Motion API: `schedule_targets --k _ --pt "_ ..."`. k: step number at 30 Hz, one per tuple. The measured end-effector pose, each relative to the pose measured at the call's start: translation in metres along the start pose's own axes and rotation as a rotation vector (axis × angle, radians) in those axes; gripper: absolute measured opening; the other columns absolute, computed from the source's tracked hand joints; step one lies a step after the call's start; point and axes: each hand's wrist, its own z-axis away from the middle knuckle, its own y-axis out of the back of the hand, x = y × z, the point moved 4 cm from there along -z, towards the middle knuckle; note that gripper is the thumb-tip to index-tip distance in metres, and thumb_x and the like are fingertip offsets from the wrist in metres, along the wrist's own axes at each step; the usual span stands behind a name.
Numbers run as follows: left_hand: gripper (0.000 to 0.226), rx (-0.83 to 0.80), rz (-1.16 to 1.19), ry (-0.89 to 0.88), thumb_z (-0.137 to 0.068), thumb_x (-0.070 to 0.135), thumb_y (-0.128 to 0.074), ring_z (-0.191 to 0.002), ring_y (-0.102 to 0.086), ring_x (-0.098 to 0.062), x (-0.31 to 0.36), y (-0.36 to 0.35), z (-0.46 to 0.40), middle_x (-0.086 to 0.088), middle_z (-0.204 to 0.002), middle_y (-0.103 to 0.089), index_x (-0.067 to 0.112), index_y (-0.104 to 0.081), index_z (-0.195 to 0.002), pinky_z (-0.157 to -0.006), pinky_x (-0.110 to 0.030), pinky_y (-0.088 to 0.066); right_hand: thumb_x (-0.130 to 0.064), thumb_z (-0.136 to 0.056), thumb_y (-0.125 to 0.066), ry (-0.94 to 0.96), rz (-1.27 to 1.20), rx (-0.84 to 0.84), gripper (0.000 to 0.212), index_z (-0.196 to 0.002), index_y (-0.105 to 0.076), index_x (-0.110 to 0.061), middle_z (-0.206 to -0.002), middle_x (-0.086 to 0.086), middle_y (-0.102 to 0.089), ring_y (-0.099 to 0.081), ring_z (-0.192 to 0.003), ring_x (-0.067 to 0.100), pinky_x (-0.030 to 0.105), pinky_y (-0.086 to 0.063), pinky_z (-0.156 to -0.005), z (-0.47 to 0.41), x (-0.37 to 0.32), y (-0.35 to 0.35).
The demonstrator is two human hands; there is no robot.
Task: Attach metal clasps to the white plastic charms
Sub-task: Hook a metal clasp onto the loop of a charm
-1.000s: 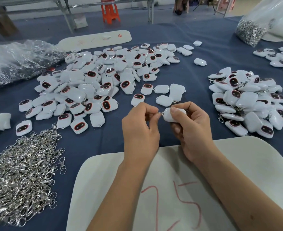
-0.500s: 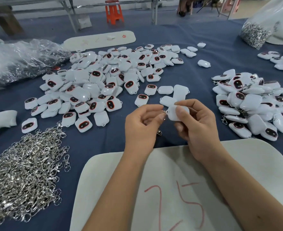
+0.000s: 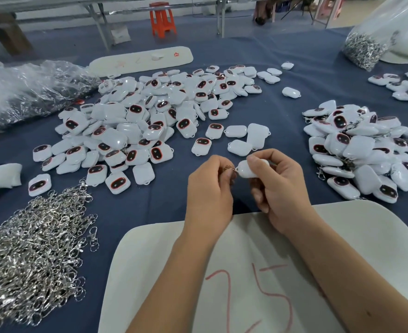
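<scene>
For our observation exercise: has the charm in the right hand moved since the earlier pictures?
No: the charm stays just beside the same loose charm on the cloth.

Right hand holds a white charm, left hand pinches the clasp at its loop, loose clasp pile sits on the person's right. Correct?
Not quite. The head view shows the loose clasp pile on the person's left, not the right; the heap on the right is charms. The rest stands: the right hand holds a white charm, and the left hand pinches the clasp at its loop.

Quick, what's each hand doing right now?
Left hand: pinches a small metal clasp.
Right hand: grips a white plastic charm.
</scene>
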Motion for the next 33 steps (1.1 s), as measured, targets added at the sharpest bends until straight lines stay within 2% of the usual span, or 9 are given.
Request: schedule_targets --k 6,10,14,17,21,24,27,30,33 --pt "0.013 0.04 -0.392 -0.236 -0.095 0.002 -0.054 -0.079 -0.051 -0.023 0.008 0.001 0.001 -0.002 -0.086 -0.061 0.013 -0.061 -0.091 -0.068 -0.036 -0.04 -0.015 -0.101 -0.064 0.109 0.097 -0.01 0.012 -0.09 -0.061 -0.011 -0.059 0.001 -0.058 -0.045 -0.036 0.016 0.02 -0.033 -0.034 0.005 -0.002 -0.002" --pt "0.016 0.056 -0.459 -0.226 -0.091 -0.004 -0.059 -0.08 -0.053 -0.024 0.008 0.002 0.002 -0.002 -0.086 -0.062 0.012 -0.062 -0.09 -0.07 -0.038 -0.043 -0.015 -0.099 -0.066 0.234 0.276 0.028 0.012 -0.09 -0.059 -0.017 -0.059 -0.002 -0.062 -0.051 -0.036 0.02 0.023 -0.037 -0.034 0.01 -0.003 -0.006" --pt "0.017 0.106 0.088 -0.003 -0.093 0.0 -0.062 -0.072 -0.063 -0.012 0.001 0.008 0.0 0.006 -0.076 -0.068 0.015 -0.068 -0.087 -0.066 -0.021 -0.048 -0.013 -0.103 -0.063 0.193 0.098 -0.058 0.005 -0.099 -0.064 -0.015 -0.067 0.001 -0.064 -0.05 -0.041 0.015 0.022 -0.036 -0.035 0.007 -0.003 -0.005" --pt "0.013 0.048 0.568 0.218 -0.095 0.0 -0.065 -0.073 -0.066 -0.01 -0.005 0.001 -0.002 -0.003 -0.08 -0.074 0.01 -0.072 -0.091 -0.069 -0.019 -0.052 -0.012 -0.105 -0.06 0.158 -0.03 -0.126 0.009 -0.101 -0.067 -0.016 -0.074 0.002 -0.065 -0.049 -0.045 0.014 0.02 -0.036 -0.037 0.003 -0.004 -0.003" --pt "0.013 0.088 0.743 0.328 -0.091 -0.002 -0.071 -0.072 -0.067 -0.015 -0.008 -0.003 0.001 -0.009 -0.078 -0.074 0.011 -0.074 -0.092 -0.068 -0.021 -0.054 -0.017 -0.102 -0.062 0.142 -0.048 -0.112 0.006 -0.102 -0.068 -0.016 -0.077 0.003 -0.066 -0.048 -0.045 0.014 0.02 -0.036 -0.038 0.002 -0.002 -0.004" --pt "0.014 0.176 0.599 0.266 -0.087 0.001 -0.078 -0.073 -0.072 -0.013 -0.01 0.004 -0.001 -0.006 -0.08 -0.077 0.013 -0.072 -0.093 -0.065 -0.018 -0.052 -0.016 -0.102 -0.063 0.106 -0.041 -0.064 0.005 -0.1 -0.067 -0.013 -0.075 0.002 -0.066 -0.047 -0.044 0.014 0.02 -0.034 -0.036 0.001 0.001 -0.002" --pt "0.018 0.179 0.182 0.044 -0.086 0.006 -0.078 -0.076 -0.071 -0.007 -0.002 0.01 0.0 0.008 -0.078 -0.074 0.021 -0.07 -0.09 -0.068 -0.02 -0.054 -0.015 -0.101 -0.066 0.064 0.011 0.003 0.009 -0.093 -0.066 -0.012 -0.067 0.002 -0.063 -0.044 -0.041 0.015 0.02 -0.031 -0.035 -0.001 0.004 0.002" --pt "0.014 0.13 -0.136 -0.131 -0.09 0.005 -0.071 -0.08 -0.067 -0.008 0.008 0.009 0.001 0.011 -0.08 -0.07 0.018 -0.069 -0.091 -0.075 -0.033 -0.055 -0.018 -0.099 -0.069 0.029 0.05 0.008 0.013 -0.093 -0.064 -0.007 -0.067 0.006 -0.064 -0.045 -0.04 0.015 0.021 -0.031 -0.035 -0.001 0.006 0.003" --pt "0.011 0.118 -0.254 -0.192 -0.092 0.004 -0.068 -0.081 -0.066 -0.021 0.01 0.006 0.002 0.004 -0.083 -0.07 0.014 -0.067 -0.092 -0.073 -0.046 -0.054 -0.02 -0.098 -0.071 0.024 0.03 -0.012 0.013 -0.088 -0.064 -0.014 -0.068 0.007 -0.065 -0.046 -0.04 0.014 0.02 -0.031 -0.035 -0.001 0.004 0.001"
